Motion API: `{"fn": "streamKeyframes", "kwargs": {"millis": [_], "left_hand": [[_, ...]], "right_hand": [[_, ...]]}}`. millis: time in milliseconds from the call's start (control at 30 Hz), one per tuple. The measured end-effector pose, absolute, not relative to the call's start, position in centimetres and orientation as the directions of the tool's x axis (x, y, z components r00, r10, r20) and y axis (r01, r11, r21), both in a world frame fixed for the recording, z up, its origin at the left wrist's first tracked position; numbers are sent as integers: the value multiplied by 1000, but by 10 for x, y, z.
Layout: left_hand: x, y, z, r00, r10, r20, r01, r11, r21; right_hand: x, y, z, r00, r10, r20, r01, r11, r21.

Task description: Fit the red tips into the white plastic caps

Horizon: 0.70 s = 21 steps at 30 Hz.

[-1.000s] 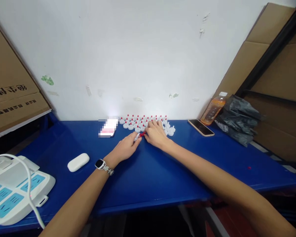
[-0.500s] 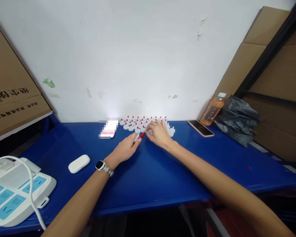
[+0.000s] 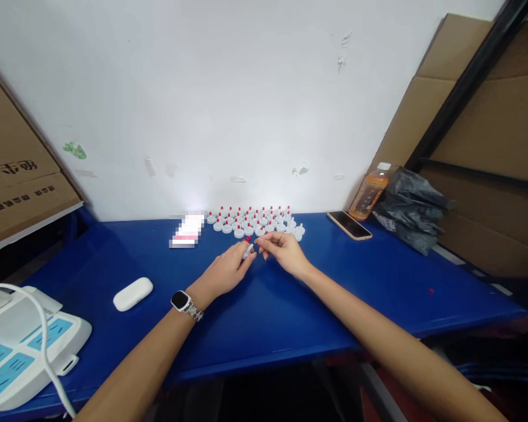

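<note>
My left hand (image 3: 224, 269) is closed around a white nozzle cap (image 3: 247, 252), a wide-based lid with a narrow spout, held just over the blue table. Right beside it, my right hand (image 3: 287, 253) has thumb and forefinger pinched near the spout. Whatever lies in that pinch is too small to make out. Small red tips (image 3: 247, 239) lie behind my left fingers, partly hidden. Beyond both hands stand several rows of white nozzle caps (image 3: 239, 232), most with a red tip on the spout. A few at the right end have bare white spouts (image 3: 299, 230).
A white earphone case (image 3: 133, 294) and a power strip (image 3: 39, 351) with a cable lie left. A phone (image 3: 349, 225), an orange drink bottle (image 3: 369, 193) and a dark plastic bag (image 3: 416, 205) are at the right. A bright, pixelated item (image 3: 188, 230) lies left of the caps.
My right hand has drawn back from the capped rows toward my left hand, fingers pinched. My left hand still holds the white nozzle cap. The camera view has shifted slightly.
</note>
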State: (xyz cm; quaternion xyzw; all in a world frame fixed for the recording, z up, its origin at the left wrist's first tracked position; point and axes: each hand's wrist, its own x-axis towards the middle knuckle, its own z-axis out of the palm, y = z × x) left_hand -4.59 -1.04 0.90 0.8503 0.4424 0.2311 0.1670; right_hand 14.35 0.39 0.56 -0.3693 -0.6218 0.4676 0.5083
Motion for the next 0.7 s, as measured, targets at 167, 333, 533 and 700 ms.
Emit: {"fn": "streamKeyframes", "kwargs": {"millis": [167, 333, 533, 700], "left_hand": [[-42, -18, 10, 547, 805, 230, 683, -588, 434], [-42, -20, 9, 535, 819, 209, 687, -565, 457], [-42, -23, 9, 564, 799, 206, 636, -581, 508], [-39, -29, 13, 592, 782, 192, 597, -586, 547]], "right_hand": [[141, 0, 7, -248, 928, 280, -23, 283, -959], [141, -5, 9, -293, 914, 280, 36, 303, -952], [141, -8, 7, -311, 895, 319, 58, 353, -934], [144, -8, 1, -341, 882, 326, 84, 374, -924]]}}
